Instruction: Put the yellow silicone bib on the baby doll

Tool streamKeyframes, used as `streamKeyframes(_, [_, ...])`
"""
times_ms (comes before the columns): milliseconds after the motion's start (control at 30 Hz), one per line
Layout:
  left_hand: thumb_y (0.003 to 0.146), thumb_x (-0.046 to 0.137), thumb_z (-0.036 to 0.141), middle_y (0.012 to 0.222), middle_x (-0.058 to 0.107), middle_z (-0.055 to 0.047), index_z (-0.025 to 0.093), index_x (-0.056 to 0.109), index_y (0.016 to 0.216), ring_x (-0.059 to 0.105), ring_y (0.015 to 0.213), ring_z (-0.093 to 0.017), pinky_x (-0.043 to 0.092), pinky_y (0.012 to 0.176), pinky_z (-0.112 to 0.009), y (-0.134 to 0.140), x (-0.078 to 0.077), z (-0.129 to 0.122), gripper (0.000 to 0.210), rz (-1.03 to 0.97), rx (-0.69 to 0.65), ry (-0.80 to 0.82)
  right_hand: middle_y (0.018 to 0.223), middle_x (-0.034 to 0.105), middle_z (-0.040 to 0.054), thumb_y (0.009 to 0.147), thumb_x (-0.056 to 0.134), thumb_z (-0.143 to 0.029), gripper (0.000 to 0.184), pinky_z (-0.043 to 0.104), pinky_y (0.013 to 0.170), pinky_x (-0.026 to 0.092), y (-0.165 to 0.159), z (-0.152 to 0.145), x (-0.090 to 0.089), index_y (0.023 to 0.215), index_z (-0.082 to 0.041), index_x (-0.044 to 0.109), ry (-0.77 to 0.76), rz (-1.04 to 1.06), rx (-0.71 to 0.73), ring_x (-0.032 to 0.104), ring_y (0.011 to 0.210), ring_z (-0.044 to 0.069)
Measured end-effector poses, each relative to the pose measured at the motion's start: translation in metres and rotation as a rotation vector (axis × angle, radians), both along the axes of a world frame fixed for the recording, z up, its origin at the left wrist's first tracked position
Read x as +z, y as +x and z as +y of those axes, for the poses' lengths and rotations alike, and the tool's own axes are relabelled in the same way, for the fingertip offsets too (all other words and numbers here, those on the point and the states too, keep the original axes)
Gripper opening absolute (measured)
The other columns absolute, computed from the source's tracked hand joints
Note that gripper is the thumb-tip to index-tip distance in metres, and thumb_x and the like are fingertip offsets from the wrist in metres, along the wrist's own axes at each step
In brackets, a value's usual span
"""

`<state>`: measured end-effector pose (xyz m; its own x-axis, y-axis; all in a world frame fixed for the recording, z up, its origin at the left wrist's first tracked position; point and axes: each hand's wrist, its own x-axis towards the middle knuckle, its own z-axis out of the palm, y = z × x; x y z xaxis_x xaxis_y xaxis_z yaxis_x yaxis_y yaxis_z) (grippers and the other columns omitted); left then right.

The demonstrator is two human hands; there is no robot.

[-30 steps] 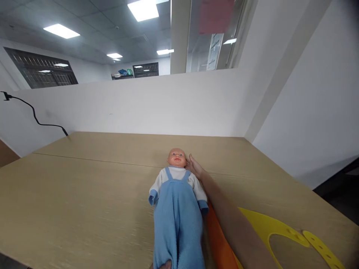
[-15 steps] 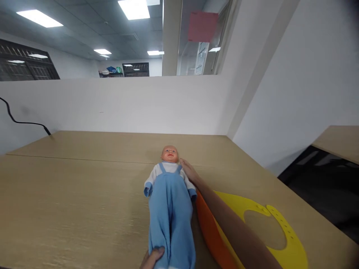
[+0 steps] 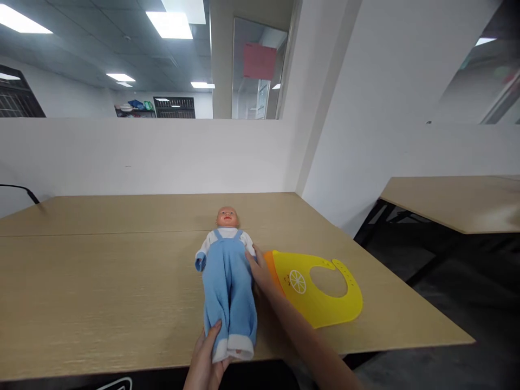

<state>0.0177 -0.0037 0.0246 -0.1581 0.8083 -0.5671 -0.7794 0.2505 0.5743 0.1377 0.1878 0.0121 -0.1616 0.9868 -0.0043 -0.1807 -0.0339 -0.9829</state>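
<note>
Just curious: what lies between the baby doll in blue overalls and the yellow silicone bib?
In the head view, the right hand lies between doll and bib, touching the doll's side.

No legible text or labels.

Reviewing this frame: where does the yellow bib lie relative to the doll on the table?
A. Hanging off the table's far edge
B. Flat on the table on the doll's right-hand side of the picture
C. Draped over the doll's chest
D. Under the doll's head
B: the yellow bib lies flat on the table, to the right of the doll in the picture, beside the right hand.
</note>
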Motion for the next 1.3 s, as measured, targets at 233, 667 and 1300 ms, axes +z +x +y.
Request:
streamKeyframes(233, [0.072, 0.073, 0.023, 0.113, 0.065, -0.014, 0.012, 0.057, 0.114, 0.063, 0.103, -0.029, 0.051, 0.091, -0.039, -0.01, -0.005, -0.032, 0.046, 0.152, -0.066, 0.19, 0.15, 0.028, 0.0045, 0.086, 0.049, -0.049, 0.06, 0.042, 0.117, 0.014, 0.016, -0.093, -0.017, 0.14, -0.025, 0.035, 0.184, -0.161, -0.078, 0.024, 0.139, 0.02])
streamKeyframes(667, [0.082, 0.055, 0.028, 0.109, 0.049, -0.01, 0.031, 0.065, 0.116, 0.055, 0.099, -0.025, 0.051, 0.08, -0.038, -0.031, -0.016, -0.036, 0.036, 1.689, -0.127, 0.519, 0.153, 0.016, 0.0061, 0.078, 0.061, -0.032, 0.065, 0.048, 0.11, 0.028, 0.039, -0.168, -0.027, 0.139, -0.031, 0.039, 0.744, -0.644, 0.068, 0.022, 0.139, 0.031])
streamKeyframes(1300, [0.084, 0.057, 0.017, 0.093, 0.056, -0.009, 0.016, 0.064, 0.099, 0.061, 0.081, -0.016, 0.053, 0.069, -0.024, -0.028, -0.035, -0.042, 0.017, 1.982, 0.262, 0.799, 0.153, 0.014, 0.0067, 0.081, 0.06, -0.035, 0.039, 0.041, 0.104, 0.038, 0.036, -0.169, -0.03, 0.12, -0.027, 0.059, 0.887, -0.812, -0.032, 0.028, 0.137, 0.028])
